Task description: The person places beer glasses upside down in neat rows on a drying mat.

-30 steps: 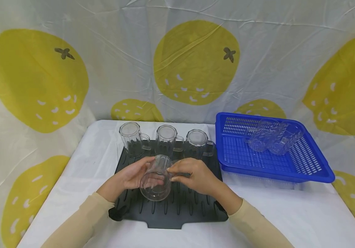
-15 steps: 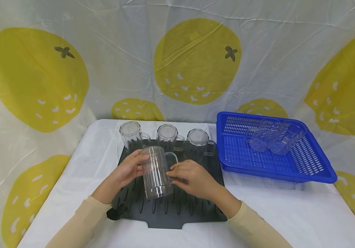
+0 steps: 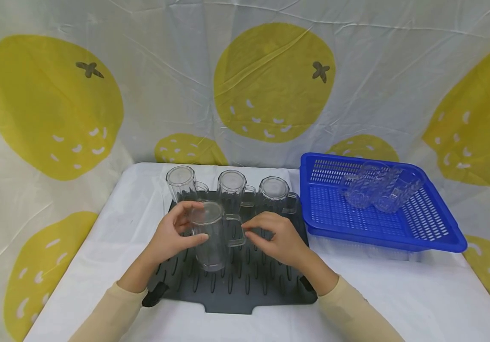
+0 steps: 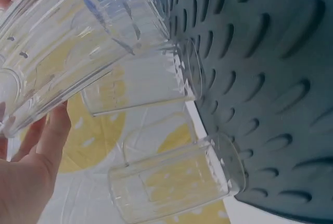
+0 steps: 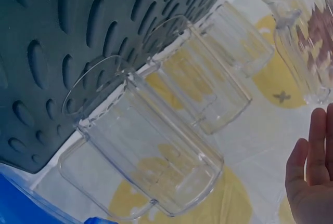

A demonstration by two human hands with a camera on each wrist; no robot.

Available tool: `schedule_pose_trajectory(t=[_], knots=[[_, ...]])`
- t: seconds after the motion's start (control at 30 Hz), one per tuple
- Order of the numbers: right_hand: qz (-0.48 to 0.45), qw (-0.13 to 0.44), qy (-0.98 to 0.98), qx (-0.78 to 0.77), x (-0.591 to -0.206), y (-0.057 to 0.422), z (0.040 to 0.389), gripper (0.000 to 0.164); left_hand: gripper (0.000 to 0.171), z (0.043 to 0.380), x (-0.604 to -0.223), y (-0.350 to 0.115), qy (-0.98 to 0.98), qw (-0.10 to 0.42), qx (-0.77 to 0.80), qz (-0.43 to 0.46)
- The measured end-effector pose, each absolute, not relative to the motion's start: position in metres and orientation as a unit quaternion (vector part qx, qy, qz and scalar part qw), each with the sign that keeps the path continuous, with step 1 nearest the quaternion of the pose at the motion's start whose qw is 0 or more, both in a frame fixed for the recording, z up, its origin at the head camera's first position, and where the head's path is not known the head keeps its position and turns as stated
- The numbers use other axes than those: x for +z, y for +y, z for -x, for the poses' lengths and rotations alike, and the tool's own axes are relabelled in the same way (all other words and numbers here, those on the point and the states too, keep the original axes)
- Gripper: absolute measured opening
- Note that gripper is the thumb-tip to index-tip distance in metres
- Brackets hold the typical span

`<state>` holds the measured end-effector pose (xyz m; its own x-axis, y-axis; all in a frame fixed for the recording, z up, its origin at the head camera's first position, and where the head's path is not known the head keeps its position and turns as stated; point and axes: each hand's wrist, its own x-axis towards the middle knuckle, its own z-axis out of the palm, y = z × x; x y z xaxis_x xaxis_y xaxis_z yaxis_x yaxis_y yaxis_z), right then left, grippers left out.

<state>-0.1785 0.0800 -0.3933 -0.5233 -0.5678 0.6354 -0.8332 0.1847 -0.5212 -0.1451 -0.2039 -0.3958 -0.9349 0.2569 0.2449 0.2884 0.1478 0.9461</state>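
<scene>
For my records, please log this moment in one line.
left fingers: grip upside-down glass mug; right fingers: at handle; drying mat: three other mugs

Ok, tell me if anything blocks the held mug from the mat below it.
Nothing visible does. The mug, base up in the left hand, is over bare, ridged mat; the three other mugs stand behind, along its far edge.

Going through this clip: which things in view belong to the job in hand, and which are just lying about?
Seem to belong to the job:
glass mug, held in the left grip
dark ridged mat
three mugs standing at its far edge
likely the blue basket and glassware inside

Only setting:
white tablecloth
lemon-print backdrop
</scene>
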Motion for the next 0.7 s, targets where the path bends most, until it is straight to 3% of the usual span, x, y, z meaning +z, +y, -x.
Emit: schedule_pose_trajectory(t=[0.7], knots=[[-0.415, 0.097, -0.799, 0.424, -0.397, 0.067, 0.177, 0.025, 0.062, 0.135, -0.4, -0.209, -0.744, 0.053, -0.596, 0.297]])
